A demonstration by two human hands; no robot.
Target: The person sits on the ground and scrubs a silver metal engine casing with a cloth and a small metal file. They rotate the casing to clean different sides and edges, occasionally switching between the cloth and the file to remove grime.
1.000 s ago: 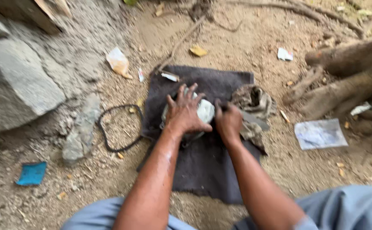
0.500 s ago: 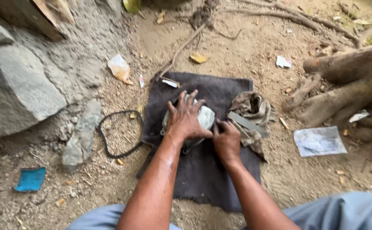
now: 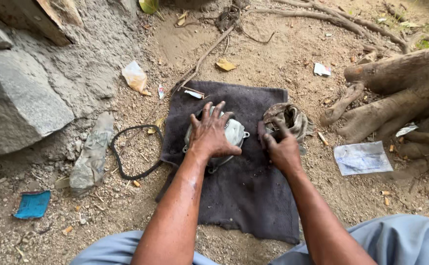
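Observation:
A dark grey cloth [image 3: 246, 196] lies spread on the dirt in front of me. On it sits a pale metal cover [image 3: 235, 131], rounded with small lugs. My left hand [image 3: 210, 133] is spread flat on top of the cover, fingers splayed, pressing it down. My right hand [image 3: 280, 147] is just right of the cover, at the near edge of a crumpled, dirty rag [image 3: 288, 115]. One finger points up toward the rag and the others are curled. Whether that hand grips anything is hidden.
A black rubber ring [image 3: 131, 152] lies on the dirt left of the cloth. Grey stones [image 3: 18, 103] stand at the left, thick tree roots [image 3: 396, 93] at the right. A clear plastic sheet [image 3: 361, 157], a blue scrap [image 3: 32, 203] and litter are scattered about.
My right hand has shifted a little to the right, off the cover and toward the rag. My left hand has stayed spread on the cover.

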